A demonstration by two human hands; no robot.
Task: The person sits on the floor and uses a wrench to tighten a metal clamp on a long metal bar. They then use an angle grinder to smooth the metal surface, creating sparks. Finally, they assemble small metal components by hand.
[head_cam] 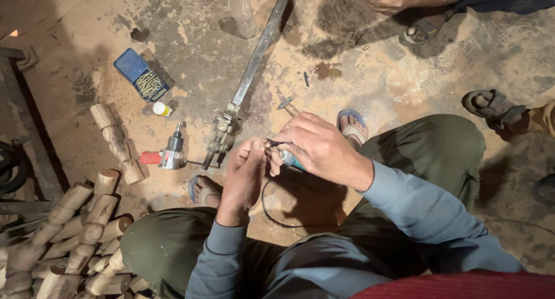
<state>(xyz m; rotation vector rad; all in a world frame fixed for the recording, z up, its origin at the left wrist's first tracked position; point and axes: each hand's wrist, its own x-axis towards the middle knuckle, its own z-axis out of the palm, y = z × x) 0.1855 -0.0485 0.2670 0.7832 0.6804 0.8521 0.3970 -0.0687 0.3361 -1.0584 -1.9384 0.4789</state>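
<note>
Teal-handled tool (pixel 287 158) is lying crosswise between both hands just right of the bar clamp (pixel 250 79) on the floor, right hand (pixel 321 149) fingers wrapping its handle, left hand (pixel 245 172) fingers pinching its tip.

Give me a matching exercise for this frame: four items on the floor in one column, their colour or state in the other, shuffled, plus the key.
Items
1. Box of screws
2. Power drill
3. Bar clamp
4. Turned wooden pieces

Descriptions
A. Long grey metal, lying slantwise across the floor
B. Blue, lid open
C. Stacked in a pile at the lower left
D. Lying on its side, red rear end

Pairs: 1-B, 2-D, 3-A, 4-C
</note>
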